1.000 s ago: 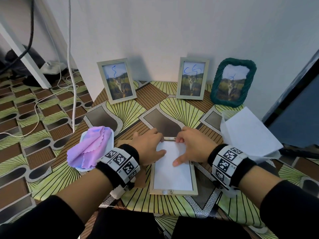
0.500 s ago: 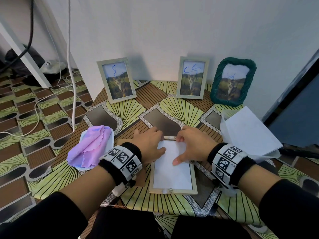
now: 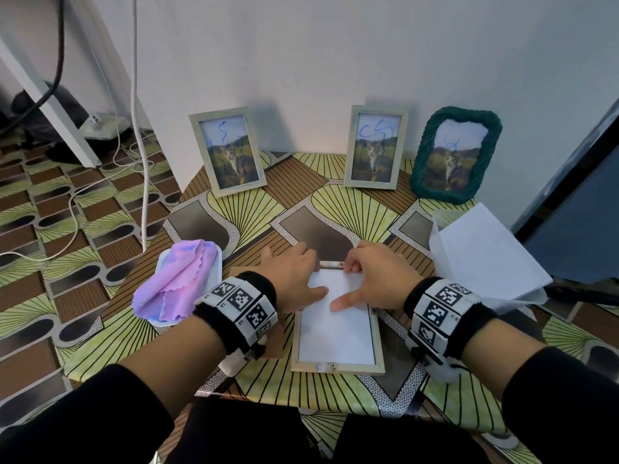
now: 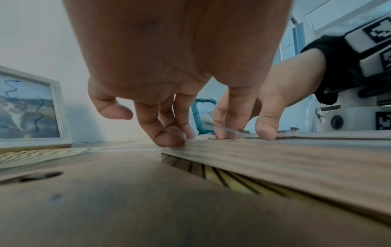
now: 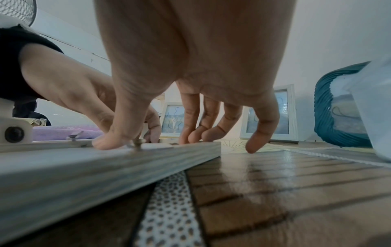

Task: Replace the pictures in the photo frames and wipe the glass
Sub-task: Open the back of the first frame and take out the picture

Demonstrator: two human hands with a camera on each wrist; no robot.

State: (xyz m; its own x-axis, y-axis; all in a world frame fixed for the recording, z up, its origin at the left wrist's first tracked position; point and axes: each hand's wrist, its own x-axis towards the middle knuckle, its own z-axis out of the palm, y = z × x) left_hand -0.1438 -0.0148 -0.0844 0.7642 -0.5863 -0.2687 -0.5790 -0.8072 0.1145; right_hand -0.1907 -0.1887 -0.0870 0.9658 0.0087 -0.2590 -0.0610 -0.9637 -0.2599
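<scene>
Patterned green-brown tablecloth (image 3: 321,209) covers the table, largest thing in head view. White paper sheets (image 3: 485,252) sit in a translucent container (image 3: 435,229) at the right edge. Purple cloth (image 3: 177,283) is bunched in a white tray (image 3: 217,259) on the left. Three standing frames at the wall: left wooden frame (image 3: 227,150), middle wooden frame (image 3: 376,145), green woven frame (image 3: 455,155), each with a cat photo scribbled in blue.

Open frame (image 3: 338,365) lies face down at the table's near edge between the wrists, white sheet (image 3: 335,329) lying in its recess. Brown backing board (image 4: 105,192) lies just left of it, mostly hidden under the left wrist in head view; left wrist view shows it flat with a small gap to the frame.

Left hand (image 3: 291,276): fingertips curled down on the frame's far left corner, thumb on the white sheet. Right hand (image 3: 375,279): fingers on the far edge, thumb on the sheet. Both pressing, nothing gripped. Right wrist view shows the little finger off the frame above the cloth, and small metal tabs (image 5: 137,142) on the rim, hard to spot from the head.
</scene>
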